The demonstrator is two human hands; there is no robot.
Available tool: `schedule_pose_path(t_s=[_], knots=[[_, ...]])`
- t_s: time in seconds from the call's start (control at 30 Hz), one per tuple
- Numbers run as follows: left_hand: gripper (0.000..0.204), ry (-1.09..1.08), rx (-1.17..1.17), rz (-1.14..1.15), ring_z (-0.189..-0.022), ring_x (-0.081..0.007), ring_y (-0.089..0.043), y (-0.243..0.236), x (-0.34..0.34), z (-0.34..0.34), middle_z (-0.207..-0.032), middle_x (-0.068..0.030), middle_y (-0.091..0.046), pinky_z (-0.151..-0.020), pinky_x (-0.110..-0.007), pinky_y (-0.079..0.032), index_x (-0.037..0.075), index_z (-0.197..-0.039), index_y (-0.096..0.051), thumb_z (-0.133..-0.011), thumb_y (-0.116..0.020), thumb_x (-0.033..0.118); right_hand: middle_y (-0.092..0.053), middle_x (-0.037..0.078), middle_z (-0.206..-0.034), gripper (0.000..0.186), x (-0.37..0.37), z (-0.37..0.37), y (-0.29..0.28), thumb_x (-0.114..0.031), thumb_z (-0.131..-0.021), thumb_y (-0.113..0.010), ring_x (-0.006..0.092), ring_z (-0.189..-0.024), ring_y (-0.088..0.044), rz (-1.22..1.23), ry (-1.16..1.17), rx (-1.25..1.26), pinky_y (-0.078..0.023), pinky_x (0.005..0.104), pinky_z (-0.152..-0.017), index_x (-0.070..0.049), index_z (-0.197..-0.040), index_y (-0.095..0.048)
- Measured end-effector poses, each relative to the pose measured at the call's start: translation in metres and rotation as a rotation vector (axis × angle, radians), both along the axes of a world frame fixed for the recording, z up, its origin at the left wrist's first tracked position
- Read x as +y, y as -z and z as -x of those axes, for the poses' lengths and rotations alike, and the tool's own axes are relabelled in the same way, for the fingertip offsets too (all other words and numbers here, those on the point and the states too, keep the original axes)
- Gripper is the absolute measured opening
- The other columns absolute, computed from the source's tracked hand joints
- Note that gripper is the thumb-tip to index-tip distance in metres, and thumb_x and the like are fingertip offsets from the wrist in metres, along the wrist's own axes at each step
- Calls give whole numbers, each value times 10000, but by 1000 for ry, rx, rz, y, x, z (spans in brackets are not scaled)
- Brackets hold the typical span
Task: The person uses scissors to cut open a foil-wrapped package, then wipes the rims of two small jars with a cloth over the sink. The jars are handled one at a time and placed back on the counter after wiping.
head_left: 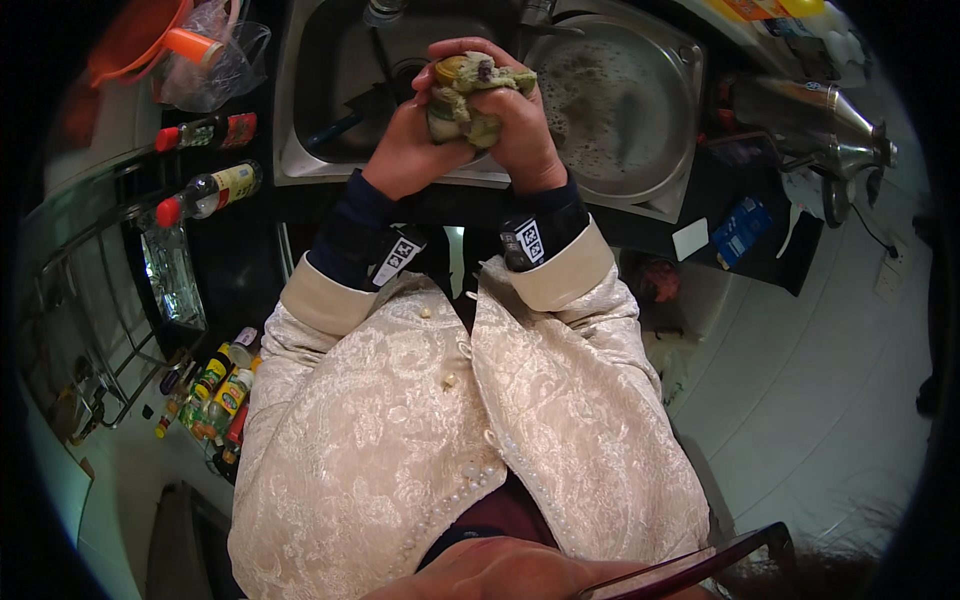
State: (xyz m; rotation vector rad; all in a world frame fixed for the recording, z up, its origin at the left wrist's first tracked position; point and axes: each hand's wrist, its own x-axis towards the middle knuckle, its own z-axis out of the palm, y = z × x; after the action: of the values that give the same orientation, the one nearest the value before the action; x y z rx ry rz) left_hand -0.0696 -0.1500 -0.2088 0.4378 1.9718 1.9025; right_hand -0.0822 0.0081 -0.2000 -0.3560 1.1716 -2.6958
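Right now my left hand (415, 148) and right hand (527, 135) are grasping a crumpled yellow-green cloth (462, 112), fingers curling around it from both sides; I cannot tell whether something is sitting inside its folds. I am holding it above the middle of the steel sink (290, 165). Black bands are circling both my wrists. To the right, a round metal basin (677, 110) is holding cloudy, foamy water, while dark utensils are lying in the left bowl. Farther left, two red-capped bottles are lining the counter, with a clear plastic bag (225, 75) and an orange tub (135, 45) standing beyond them. Well to the right, a blue packet (743, 232) is resting near a shiny metal kettle (825, 120).
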Motion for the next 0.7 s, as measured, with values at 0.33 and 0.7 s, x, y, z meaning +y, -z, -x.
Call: schedule_pose_path(t_s=[0.33,0.7], knots=[[548,-180,-238,-53,-828,-170,-673,13,15,2,-1005,-80,-657,-670,-311,-557,4,-1197,-548,-705,-780,70,-697,240,-1103,503,5,4,6,-53,-793,-426,309,-1025,-702,-89,131,-137,-574,389,-941,79,-1252,-586],[464,44,-160,-143,-859,-193,-694,0,6,5,-978,-73,-702,-797,-322,-560,13,-1150,-624,-724,-785,100,-701,239,-1082,437,11,3,5,-29,-820,-399,313,-1035,-707,-35,-79,-68,-563,383,-955,80,-1175,-630]])
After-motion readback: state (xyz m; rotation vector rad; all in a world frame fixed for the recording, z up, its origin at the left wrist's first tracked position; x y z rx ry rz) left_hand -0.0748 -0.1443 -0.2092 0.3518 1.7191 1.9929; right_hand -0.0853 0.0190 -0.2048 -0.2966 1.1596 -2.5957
